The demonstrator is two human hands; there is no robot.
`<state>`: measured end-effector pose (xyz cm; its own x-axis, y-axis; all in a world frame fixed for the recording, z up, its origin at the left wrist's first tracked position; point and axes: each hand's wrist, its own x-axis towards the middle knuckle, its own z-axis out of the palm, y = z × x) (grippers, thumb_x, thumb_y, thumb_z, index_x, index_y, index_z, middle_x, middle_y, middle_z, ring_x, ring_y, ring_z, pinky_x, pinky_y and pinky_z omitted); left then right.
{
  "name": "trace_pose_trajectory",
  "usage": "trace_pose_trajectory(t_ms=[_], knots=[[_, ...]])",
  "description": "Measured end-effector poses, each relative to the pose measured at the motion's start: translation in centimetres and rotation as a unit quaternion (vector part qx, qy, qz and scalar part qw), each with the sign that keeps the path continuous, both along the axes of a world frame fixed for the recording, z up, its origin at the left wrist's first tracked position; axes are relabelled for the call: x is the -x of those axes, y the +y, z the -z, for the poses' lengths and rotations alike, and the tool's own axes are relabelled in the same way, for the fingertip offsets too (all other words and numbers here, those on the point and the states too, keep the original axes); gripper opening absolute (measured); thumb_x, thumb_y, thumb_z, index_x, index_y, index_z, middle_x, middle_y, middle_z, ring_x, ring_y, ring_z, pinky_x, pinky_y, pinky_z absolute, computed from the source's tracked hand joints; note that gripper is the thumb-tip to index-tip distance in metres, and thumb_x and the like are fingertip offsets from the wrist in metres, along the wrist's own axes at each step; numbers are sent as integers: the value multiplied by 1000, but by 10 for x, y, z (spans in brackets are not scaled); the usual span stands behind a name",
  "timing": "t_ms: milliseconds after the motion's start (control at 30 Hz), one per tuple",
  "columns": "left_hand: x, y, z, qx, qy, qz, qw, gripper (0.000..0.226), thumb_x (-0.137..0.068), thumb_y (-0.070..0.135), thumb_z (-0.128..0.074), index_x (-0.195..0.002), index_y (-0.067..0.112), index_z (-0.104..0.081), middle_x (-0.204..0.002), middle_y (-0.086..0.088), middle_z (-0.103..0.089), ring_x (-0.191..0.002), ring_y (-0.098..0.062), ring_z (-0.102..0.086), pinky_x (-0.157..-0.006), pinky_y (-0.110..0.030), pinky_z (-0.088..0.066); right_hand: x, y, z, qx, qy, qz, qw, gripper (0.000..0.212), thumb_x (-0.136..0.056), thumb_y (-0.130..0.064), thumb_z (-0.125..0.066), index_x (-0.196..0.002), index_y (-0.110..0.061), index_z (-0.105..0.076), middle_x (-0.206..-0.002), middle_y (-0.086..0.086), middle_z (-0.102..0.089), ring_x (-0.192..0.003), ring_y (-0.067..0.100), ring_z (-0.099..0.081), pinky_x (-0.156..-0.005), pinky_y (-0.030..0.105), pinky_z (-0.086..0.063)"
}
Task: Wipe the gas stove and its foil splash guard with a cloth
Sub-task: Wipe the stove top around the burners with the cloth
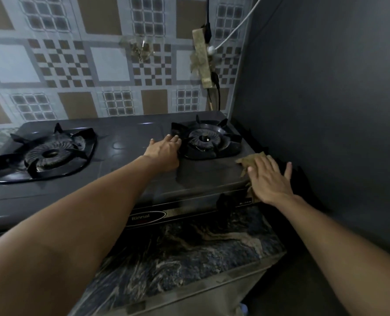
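I see the gas stove (125,142), a dark two-burner unit with a glossy top, sitting on a marbled counter against the patterned foil splash guard (75,65); one burner with its black pan support lies at the left, the other at the right rear; a brand badge shows on the front panel; the cloth (249,161), brownish and crumpled, lies flat on the stove's right front corner, partly draped over the front edge, near the dark side wall.
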<state>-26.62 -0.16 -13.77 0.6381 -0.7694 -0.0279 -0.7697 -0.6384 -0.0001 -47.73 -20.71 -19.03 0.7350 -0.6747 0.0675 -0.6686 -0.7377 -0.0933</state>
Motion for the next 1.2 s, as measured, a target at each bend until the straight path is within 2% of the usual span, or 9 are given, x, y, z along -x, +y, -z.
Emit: trace_pose_trajectory(t_ms=[267, 400, 500, 600, 733, 833, 933, 1067, 1200], knots=[[5, 3, -1, 16, 59, -24, 998, 73, -92, 10, -48, -155, 15, -12, -164, 2, -2, -150, -20, -8, -116, -58, -15, -54, 87, -1, 35, -24, -183, 982, 61, -100, -44, -20, -152, -12, -19, -161, 5, -15, -149, 22, -8, -120, 47, -3], [3, 32, -2, 30, 53, -62, 996, 71, -94, 19, -51, -154, 13, -15, -164, 0, -4, -150, -20, -11, -117, -58, -14, -43, 74, 2, 52, 1, -248, 967, 67, -98, -53, -11, -154, -16, -13, -162, 2, -9, -149, 19, -6, -121, 42, -3], [-4, 68, -11, 49, 25, -95, 994, 71, -93, 24, -54, -154, 13, -19, -163, -1, -8, -149, -20, -13, -117, -57, -14, -41, 73, 1, 81, -34, -233, 969, 80, -88, -56, 3, -152, -15, -23, -160, 4, -21, -147, 22, -17, -120, 43, -7], [-11, 114, -15, 71, -9, -139, 988, 72, -90, 23, -58, -152, 11, -24, -163, -3, -14, -149, -21, -15, -117, -56, -13, -49, 94, 6, 89, -61, -229, 967, 78, -90, -51, 0, -148, -12, -34, -156, 7, -32, -145, 25, -25, -119, 45, -11], [-16, 176, -8, 88, -45, -210, 973, 64, -87, 15, -56, -147, 11, -35, -160, -4, -22, -148, -22, -18, -115, -57, -16, -74, 155, 9, 55, -57, -303, 950, 77, -90, -52, 2, -150, -13, -28, -158, 7, -26, -146, 25, -20, -120, 46, -11], [-16, 204, -4, 124, -42, -252, 959, 64, -87, 13, -52, -148, 15, -35, -160, -3, -23, -149, -21, -17, -117, -55, -13, -101, 191, 4, 34, -40, -350, 935, 66, -99, -50, -9, -152, -13, -18, -161, 6, -16, -148, 24, -10, -120, 47, -9], [-16, 236, 1, 148, -29, -310, 939, 64, -85, 14, -53, -147, 14, -36, -159, -6, -23, -148, -24, -17, -117, -56, -12, -119, 206, -5, 15, 17, -423, 906, 69, -99, -54, -15, -155, -14, -5, -163, 4, 0, -150, 20, 3, -120, 45, 0], [-19, 286, 10, 168, -27, -409, 896, 58, -85, 22, -53, -140, 7, -38, -149, -16, -33, -140, -33, -28, -112, -55, -22, -125, 182, -17, 46, 70, -508, 857, 79, -93, -67, -23, -154, -27, 8, -162, -1, 11, -148, 11, 15, -119, 35, 7], [-20, 326, 14, 276, 24, -558, 782, 45, -82, 18, -46, -119, -6, -54, -127, -29, -54, -120, -45, -49, -99, -48, -40, -142, 200, -18, 74, 68, -535, 839, 87, -83, -75, -5, -154, -25, 8, -162, 2, 10, -148, 13, 15, -118, 34, 12]])
